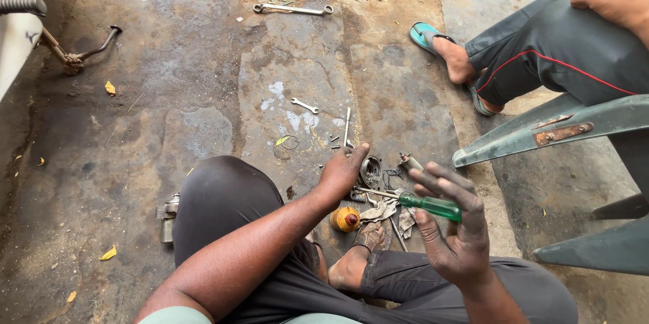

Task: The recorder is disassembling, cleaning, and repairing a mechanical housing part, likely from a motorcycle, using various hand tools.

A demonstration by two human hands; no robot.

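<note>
Screwdriver (426,205) with a green handle lies across the right hand (454,229), at four o'clock; its fingers are spread, so the hold is loose. Left hand (343,170) reaches down, fingers curled, to the round metal part (370,170) at its three o'clock.

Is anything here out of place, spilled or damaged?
Nothing looks damaged. Small parts lie scattered on the stained floor by the left hand; the right hand holds a green-handled screwdriver.

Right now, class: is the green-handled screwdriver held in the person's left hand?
No, the green-handled screwdriver lies in the right hand, while the left hand reaches toward the round metal part.
</note>
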